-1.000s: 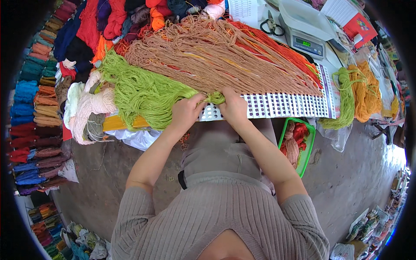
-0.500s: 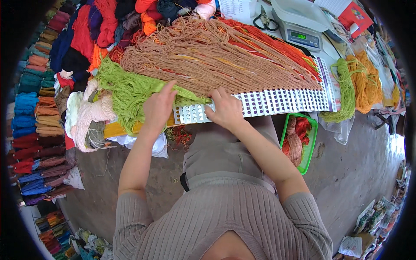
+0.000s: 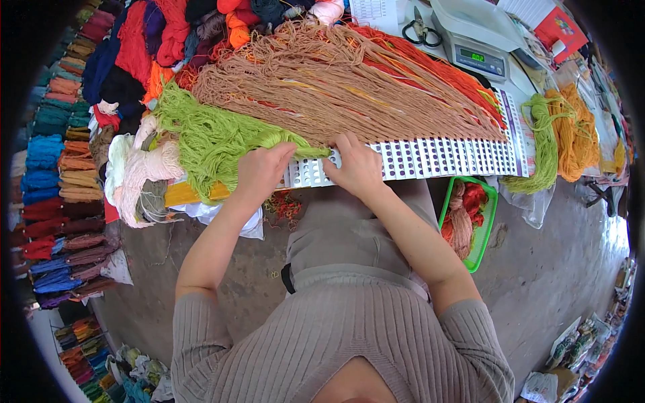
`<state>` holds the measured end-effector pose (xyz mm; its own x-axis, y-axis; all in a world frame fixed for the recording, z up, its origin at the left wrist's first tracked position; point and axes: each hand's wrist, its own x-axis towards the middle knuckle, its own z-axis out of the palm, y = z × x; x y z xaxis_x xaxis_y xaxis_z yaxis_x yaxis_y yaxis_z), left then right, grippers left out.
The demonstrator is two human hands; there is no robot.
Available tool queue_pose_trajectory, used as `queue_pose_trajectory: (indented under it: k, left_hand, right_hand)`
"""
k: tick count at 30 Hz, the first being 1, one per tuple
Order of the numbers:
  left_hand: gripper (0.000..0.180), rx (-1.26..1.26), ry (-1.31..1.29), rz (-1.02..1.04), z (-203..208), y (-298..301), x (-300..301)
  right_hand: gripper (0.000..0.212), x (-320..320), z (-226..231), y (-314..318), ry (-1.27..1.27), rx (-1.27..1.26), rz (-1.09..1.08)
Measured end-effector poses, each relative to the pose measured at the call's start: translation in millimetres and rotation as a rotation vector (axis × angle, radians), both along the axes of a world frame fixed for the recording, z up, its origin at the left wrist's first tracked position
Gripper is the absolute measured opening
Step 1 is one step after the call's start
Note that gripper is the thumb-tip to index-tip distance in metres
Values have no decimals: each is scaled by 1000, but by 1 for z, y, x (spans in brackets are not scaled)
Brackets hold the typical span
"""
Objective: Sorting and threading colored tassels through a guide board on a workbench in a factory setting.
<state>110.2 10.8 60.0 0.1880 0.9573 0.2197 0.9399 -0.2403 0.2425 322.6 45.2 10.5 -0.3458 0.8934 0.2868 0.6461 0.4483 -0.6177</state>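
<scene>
Our left hand (image 3: pixel 263 171) lies on the green yarn (image 3: pixel 215 138), the fingers curled over the narrow end of the bundle where the strands gather, at about 10 o'clock from our chest. The fingers look clenched on that gathered end, though we cannot see under the palm to be sure the strands are pinched rather than just pressed down. Our right hand (image 3: pixel 359 168) sits just beside it at 12 o'clock, palm down on the white card (image 3: pixel 437 158) with its rows of dots; its fingers bend over the card's far edge, next to the green tail, and we cannot tell whether they grip anything.

The green yarn fans out toward 10 o'clock over the desk (image 3: pixel 185 195), touching the pale pink yarn (image 3: pixel 144 171) at its left. Above the card spreads a big tan yarn (image 3: pixel 336 84) bundle, with orange-red strands (image 3: pixel 430 60) beyond it toward 1 o'clock. A scale (image 3: pixel 474 40) and scissors (image 3: pixel 420 30) lie at the far edge, and a green basket (image 3: pixel 487 228) hangs near 3 o'clock.

We judge the green yarn light, soft and limp: loose strands will sag, spread and tangle if lifted from the fanned part. The gathered end under our left hand is the place to take hold, squeezed firmly so no strand slips free.
</scene>
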Motion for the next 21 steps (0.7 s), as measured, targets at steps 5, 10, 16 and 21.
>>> queue_pose_trajectory:
  k: [5,10,16,21]
  left_hand:
    - [27,-48,60,-59,-3,13,30]
    - [17,70,278,73,-6,33,6]
    - [12,198,659,325,42,82,-114]
    - [14,280,746,519,96,128,-220]
  right_hand:
    - [32,0,-1,1,88,-78,-16]
    - [33,0,-1,-2,36,-77,-3]
    - [32,3,0,0,-1,-51,1]
    - [33,0,-2,1,-14,-7,27]
